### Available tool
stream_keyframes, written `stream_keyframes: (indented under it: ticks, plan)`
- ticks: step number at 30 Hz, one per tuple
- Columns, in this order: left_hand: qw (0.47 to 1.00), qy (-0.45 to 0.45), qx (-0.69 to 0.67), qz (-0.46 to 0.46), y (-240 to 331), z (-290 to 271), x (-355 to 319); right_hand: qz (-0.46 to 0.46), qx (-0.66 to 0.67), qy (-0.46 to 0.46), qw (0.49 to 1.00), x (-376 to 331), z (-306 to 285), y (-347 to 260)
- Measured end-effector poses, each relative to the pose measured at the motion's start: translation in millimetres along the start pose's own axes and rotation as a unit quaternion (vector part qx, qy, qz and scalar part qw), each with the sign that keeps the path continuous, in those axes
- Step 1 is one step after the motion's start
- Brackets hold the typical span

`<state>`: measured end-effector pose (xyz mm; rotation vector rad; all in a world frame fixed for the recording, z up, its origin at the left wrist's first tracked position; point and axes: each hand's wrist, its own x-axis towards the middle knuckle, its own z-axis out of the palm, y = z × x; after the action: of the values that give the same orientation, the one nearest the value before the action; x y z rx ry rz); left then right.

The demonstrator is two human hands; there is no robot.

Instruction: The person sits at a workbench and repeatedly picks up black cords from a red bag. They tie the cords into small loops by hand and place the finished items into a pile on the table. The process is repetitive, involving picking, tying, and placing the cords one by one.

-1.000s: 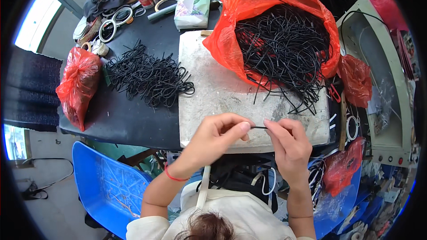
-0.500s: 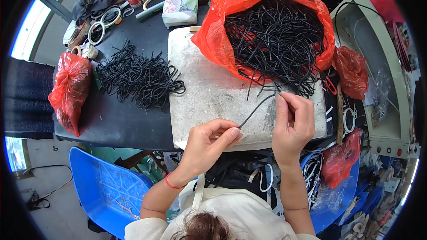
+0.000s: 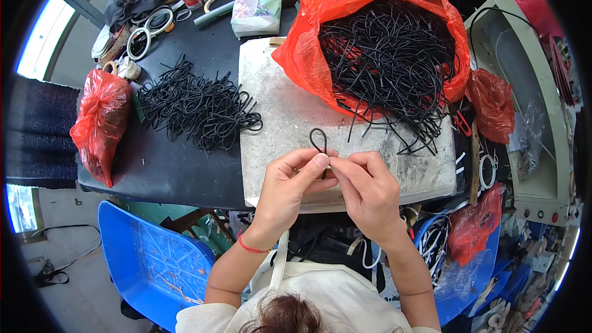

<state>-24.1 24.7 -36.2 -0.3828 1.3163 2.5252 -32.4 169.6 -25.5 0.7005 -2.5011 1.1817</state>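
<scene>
Between my two hands a thin black cord (image 3: 318, 134) is bent into a small upright loop. My left hand (image 3: 296, 179) pinches the base of the loop between thumb and fingers. My right hand (image 3: 368, 188) meets it there, its thumb and forefinger closed on the cord's end; the exact grip is partly hidden by the fingers. Behind the hands, an open red plastic bag (image 3: 301, 43) holds a big tangle of straight black cords (image 3: 388, 55), some spilling over its front edge. To the left lies a pile of looped black cords (image 3: 191, 105) on the dark table.
A worn white board (image 3: 271, 123) lies under my hands on the black table (image 3: 160, 176). A tied red bag (image 3: 102, 120) stands at the left edge. Tape rolls (image 3: 139, 43) and a tissue pack (image 3: 258, 6) sit at the back. Blue chairs (image 3: 148, 259) flank me below.
My right hand has moved left and down to meet my left hand. The cord, stretched between the hands before, is now folded into a loop.
</scene>
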Motion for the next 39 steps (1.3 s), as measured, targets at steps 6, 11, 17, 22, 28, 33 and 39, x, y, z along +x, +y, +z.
stream_keyframes:
  ticks: [6, 11, 17, 22, 28, 33, 39]
  plan:
    - [0.990, -0.023, -0.141, -0.016, 10, -16, 7, 0.032, 0.000, -0.015, 0.999, -5, -20, 6]
    - [0.997, -0.038, 0.001, -0.067, 5, -6, 1, -0.073, -0.074, 0.021, 0.994, 6, -15, 6]
    - [0.995, -0.073, 0.041, -0.060, 7, -3, -1, -0.063, -0.041, 0.023, 0.997, 3, -12, 6]
    - [0.988, -0.050, 0.145, 0.007, 5, -3, -1, -0.011, -0.020, 0.016, 1.000, 0, -18, 10]
    - [0.774, -0.164, 0.574, 0.213, 10, -4, -7, -0.067, -0.075, -0.099, 0.990, 17, -48, -3]
    - [0.989, -0.123, 0.086, 0.009, 13, 2, -13, 0.076, 0.108, -0.084, 0.988, 7, -34, 11]
    - [0.987, -0.055, 0.136, 0.062, -5, -6, -6, 0.169, 0.226, -0.079, 0.956, -14, -20, -5]
